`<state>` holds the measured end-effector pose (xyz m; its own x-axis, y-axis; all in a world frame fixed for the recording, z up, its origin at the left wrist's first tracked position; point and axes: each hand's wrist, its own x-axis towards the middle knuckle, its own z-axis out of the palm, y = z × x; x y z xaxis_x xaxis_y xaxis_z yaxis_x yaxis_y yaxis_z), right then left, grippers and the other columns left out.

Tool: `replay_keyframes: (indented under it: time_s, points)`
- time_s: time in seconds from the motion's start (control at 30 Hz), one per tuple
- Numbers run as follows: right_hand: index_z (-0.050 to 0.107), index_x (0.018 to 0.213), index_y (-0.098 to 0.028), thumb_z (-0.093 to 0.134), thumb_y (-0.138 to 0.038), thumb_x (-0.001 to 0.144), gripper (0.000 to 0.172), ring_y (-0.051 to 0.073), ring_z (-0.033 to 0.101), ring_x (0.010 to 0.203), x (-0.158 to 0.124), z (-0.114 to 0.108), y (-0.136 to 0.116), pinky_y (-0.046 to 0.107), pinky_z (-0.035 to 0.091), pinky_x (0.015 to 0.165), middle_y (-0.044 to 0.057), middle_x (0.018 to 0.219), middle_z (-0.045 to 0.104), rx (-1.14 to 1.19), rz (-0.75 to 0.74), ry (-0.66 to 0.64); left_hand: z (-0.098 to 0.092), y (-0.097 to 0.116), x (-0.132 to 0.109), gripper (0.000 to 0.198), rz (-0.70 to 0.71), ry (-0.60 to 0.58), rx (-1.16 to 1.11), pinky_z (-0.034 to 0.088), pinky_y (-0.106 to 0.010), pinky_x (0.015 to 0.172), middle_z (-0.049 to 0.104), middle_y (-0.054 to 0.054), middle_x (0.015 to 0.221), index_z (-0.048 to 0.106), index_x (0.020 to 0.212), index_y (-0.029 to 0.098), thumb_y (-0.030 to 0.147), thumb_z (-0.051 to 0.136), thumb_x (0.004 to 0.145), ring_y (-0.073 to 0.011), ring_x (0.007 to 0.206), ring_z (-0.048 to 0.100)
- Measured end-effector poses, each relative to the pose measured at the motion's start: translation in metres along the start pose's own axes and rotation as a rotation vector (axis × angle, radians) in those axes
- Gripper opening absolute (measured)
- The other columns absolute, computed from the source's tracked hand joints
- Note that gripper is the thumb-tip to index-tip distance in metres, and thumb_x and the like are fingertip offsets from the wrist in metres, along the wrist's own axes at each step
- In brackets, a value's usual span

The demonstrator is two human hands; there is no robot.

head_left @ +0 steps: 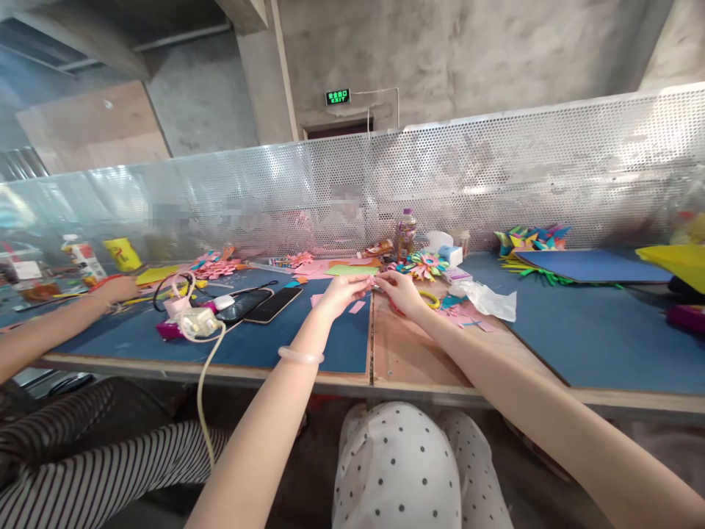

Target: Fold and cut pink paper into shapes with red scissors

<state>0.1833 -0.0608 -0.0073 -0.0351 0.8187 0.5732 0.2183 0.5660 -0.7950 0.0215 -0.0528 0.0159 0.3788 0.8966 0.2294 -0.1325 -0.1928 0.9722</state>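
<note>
My left hand [348, 289] and my right hand [400, 291] meet fingertip to fingertip above the table's middle seam. Both are closed in a pinch, and what sits between the fingertips is too small to make out. A small pink paper strip [357, 307] lies just below my left hand. Behind the hands is a light green paper sheet [352, 270] on pink sheets [311, 269]. Beside my right wrist are the yellow handles of what look like scissors [429, 299]. A multicoloured paper flower [428, 266] stands just beyond my right hand.
Two phones [275, 304] and a plug with a cable [199, 322] lie to the left. A co-worker's hand [117, 289] is farther left. A drink bottle [406, 234], crumpled white plastic [490, 300] and a blue board [600, 266] are to the right. A perforated metal screen [264, 191] backs the table.
</note>
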Motion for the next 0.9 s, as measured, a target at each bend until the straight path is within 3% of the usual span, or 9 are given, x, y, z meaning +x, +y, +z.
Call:
replay_keyframes:
  time_s: [0.23,0.43,0.63,0.9]
  points:
    - [0.06,0.077,-0.015,0.056,-0.037,0.075,0.023,0.012,0.051,0.057,-0.0002,-0.0019,0.0004,0.026,0.042,0.058,0.001,0.064,0.059,0.014,0.048,-0.04,0.0003,-0.0001,0.0004,0.03,-0.004,-0.011,0.133,0.044,-0.024,0.067,0.068,-0.012,0.093,0.068,0.093,0.011,0.025,0.073,0.067,-0.013,0.077,0.061]
    - [0.057,0.073,-0.016,0.054,-0.031,0.076,0.016,0.012,0.051,0.055,-0.0024,-0.0049,-0.0049,0.025,0.043,0.056,0.0,0.063,0.056,0.012,0.082,-0.09,0.0018,0.0018,0.0004,0.025,-0.04,-0.02,0.294,0.046,-0.026,0.065,0.069,-0.01,0.078,0.066,0.085,0.01,0.029,0.068,0.071,-0.0146,0.069,0.063]
    - [0.055,0.076,-0.016,0.051,-0.027,0.08,0.012,0.013,0.056,0.057,-0.0024,-0.0038,-0.0035,0.026,0.047,0.057,0.003,0.068,0.061,0.014,0.154,-0.16,0.0029,0.0017,-0.0001,0.026,-0.027,-0.027,0.366,0.047,-0.029,0.067,0.069,-0.01,0.077,0.065,0.083,0.01,0.034,0.064,0.075,-0.0148,0.068,0.063]
    - [0.055,0.073,-0.016,0.054,-0.03,0.079,0.015,0.012,0.055,0.054,-0.0016,-0.0052,0.0,0.025,0.046,0.057,0.002,0.064,0.061,0.014,0.096,-0.161,0.0019,-0.001,0.0019,0.02,-0.004,-0.041,0.417,0.048,-0.027,0.067,0.068,-0.008,0.075,0.063,0.081,0.011,0.031,0.06,0.078,-0.0142,0.067,0.063]
